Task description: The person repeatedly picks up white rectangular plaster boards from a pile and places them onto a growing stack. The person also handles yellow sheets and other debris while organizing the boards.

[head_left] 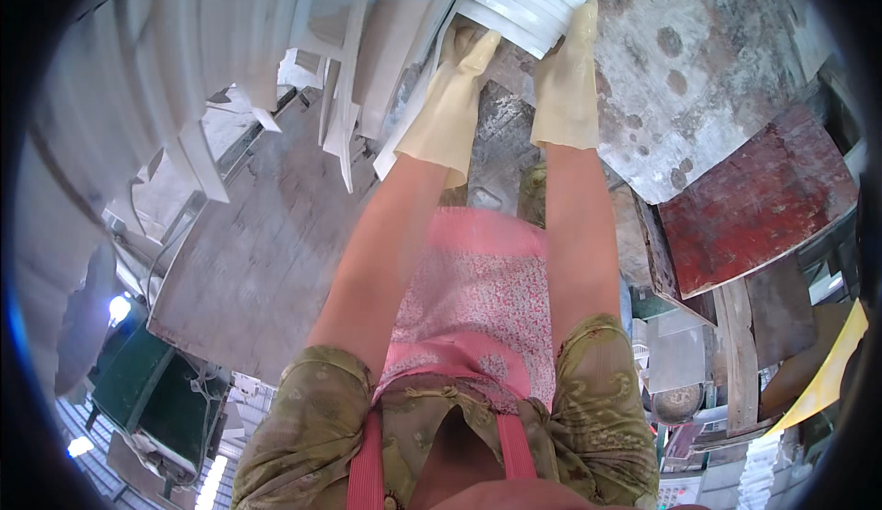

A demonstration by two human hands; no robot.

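Olive patterned sleeves [317, 409] and a pink apron [487, 326] fill the lower centre of the frame as a worker reaches forward in cream rubber gloves. At top centre, a stack of white strips [528, 9] sits between the hands: the left hand [467, 67] is at its lower left end, thumb extended toward the nearest piece, while the right hand [570, 55] lies along its right side. Fingertips are largely out of sight, so how firmly either hand grips cannot be told.

Handling appears to be under way rather than finished: the strips are already gathered in layers, yet the hands have not left them. How many remain is unclear, as the stack runs off the upper edge. Long pale sheets [165, 60] crowd the upper left; whether they belong to the same batch cannot be told. A stained whitish board [717, 69] spreads across the upper right, just above a worn red panel [763, 202].
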